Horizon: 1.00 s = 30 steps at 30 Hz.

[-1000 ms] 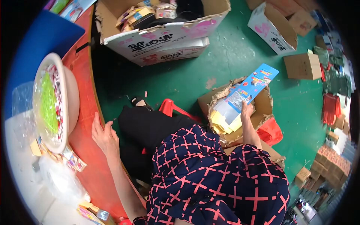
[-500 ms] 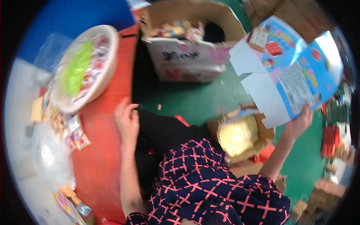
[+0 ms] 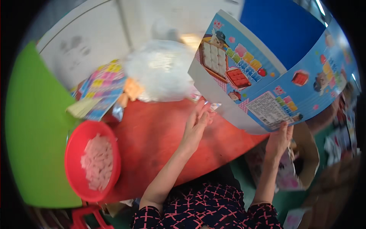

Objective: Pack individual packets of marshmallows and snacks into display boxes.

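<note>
My right hand [image 3: 280, 141] grips the lower edge of a light-blue printed cardboard box [image 3: 268, 108], unfolded into an open sleeve with white flaps and pictures of sweets. The box is held up over the right part of a red tabletop [image 3: 160, 126]. My left hand [image 3: 195, 128] reaches over the table, its fingers stretched forward and somewhat apart. Just past its fingertips lie a few small shiny wrapped pieces [image 3: 214, 106], partly hidden by the hand and the box. Whether the fingers touch them is hard to tell.
A red basin [image 3: 70, 164] of pale pink pieces stands at the left. Behind the table's middle lies a clear plastic bag [image 3: 160, 72], beside colourful printed packaging [image 3: 105, 91]. A green panel [image 3: 34, 133] borders the left. An open carton [image 3: 310, 156] stands below the box.
The view has swung left, to the table. The blue box stays in my right hand and now hangs above the tabletop. My left hand has moved forward toward the small wrapped pieces.
</note>
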{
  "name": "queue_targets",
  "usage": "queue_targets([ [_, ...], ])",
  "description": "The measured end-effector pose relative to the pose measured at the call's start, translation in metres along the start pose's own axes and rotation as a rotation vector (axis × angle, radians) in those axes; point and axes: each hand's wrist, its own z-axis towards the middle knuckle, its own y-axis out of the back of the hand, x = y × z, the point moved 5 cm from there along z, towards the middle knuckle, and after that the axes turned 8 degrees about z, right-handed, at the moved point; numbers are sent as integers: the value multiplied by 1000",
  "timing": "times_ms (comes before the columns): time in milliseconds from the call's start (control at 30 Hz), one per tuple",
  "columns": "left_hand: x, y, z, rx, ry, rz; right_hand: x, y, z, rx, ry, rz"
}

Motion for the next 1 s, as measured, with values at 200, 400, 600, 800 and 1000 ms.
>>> queue_targets([
  [200, -32, 4, -16, -425, -184, 143, -39, -21, 20, 87, -218, 262],
  [400, -146, 35, -56, -900, -615, 524, -66, -22, 61, 391, -400, 338],
  [600, -165, -33, -114, -379, -488, 1049, -136, -61, 52, 430, -602, 351],
  [800, -112, -105, -135, -298, -928, 1716, -89, -99, 0, 428, -893, 211],
  [1000, -40, -126, -129, -257, -822, 1862, -70, -80, -11, 657, -1040, -25],
])
